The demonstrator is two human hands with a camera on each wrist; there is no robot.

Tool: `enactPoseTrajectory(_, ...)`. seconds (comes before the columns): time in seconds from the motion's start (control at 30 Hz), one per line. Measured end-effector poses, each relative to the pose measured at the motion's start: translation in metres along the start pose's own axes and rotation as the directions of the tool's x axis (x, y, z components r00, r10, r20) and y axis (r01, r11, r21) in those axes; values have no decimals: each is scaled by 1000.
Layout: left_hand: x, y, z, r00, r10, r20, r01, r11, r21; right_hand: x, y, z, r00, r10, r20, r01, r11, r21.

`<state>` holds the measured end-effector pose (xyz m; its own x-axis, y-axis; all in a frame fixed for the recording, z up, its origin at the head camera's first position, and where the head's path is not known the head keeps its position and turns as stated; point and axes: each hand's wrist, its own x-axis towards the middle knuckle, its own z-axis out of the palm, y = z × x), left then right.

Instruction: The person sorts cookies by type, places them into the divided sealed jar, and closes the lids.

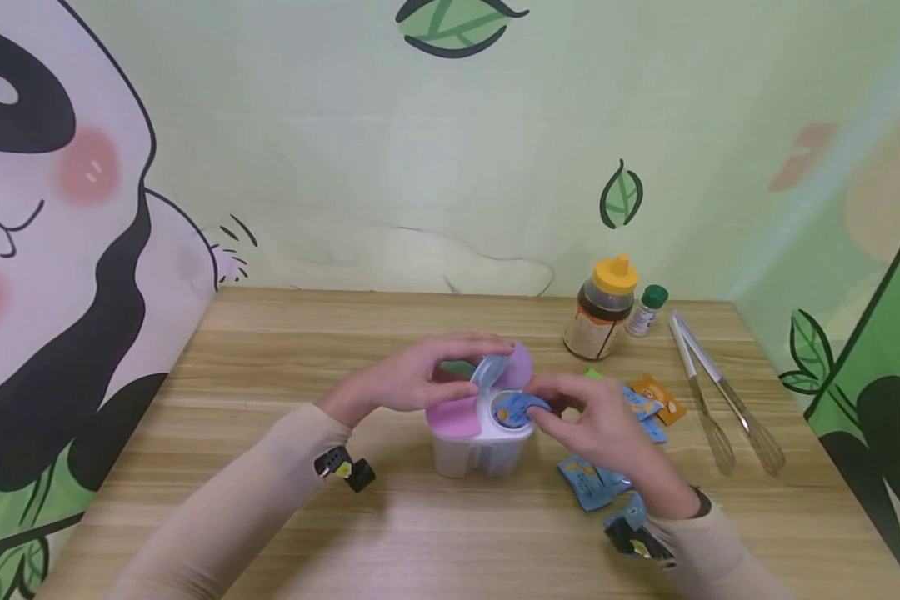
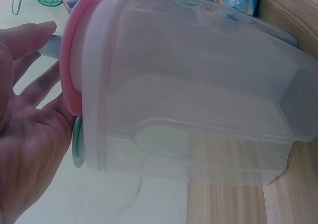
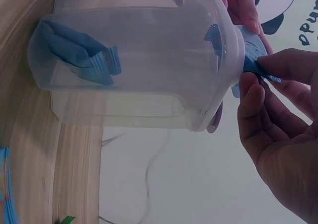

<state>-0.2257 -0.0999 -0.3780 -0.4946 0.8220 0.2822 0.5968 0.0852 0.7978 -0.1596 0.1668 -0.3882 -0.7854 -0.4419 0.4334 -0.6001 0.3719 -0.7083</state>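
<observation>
A clear plastic container (image 1: 450, 458) with a white top and several coloured flip lids stands on the table. My left hand (image 1: 408, 375) is at its top, thumb and fingers holding the raised light blue lid (image 1: 486, 372). The pink lid (image 1: 453, 417) lies down beside it, and the purple lid (image 1: 520, 364) is behind. My right hand (image 1: 607, 425) pinches a blue sachet (image 1: 516, 408) between thumb and fingers, partly through the round opening under the raised lid. Another blue sachet (image 3: 74, 50) lies at the bottom of that compartment, seen through the wall.
Right of the container lie more blue sachets (image 1: 587, 483) and an orange sachet (image 1: 656, 398). Further back stand a yellow-capped bottle (image 1: 594, 329) and a small green-capped jar (image 1: 642, 320). Two whisks (image 1: 720, 392) lie at the far right.
</observation>
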Motion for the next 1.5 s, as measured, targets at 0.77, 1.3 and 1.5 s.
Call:
enactPoseTrajectory(0.77,0,1,2,1000,-17,4,17,1000,-10,1,2,7,998,-46,47,53,988,-148)
enactPoseTrajectory(1.3,0,1,1,1000,1,8,-1,1000,-19,5,3,8,991,-93,99,109,979,-175)
enactPoseTrajectory(1.5,0,1,0,1000,-11,12,11,1000,-18,6,3,7,978,-127,166,159,968,-194)
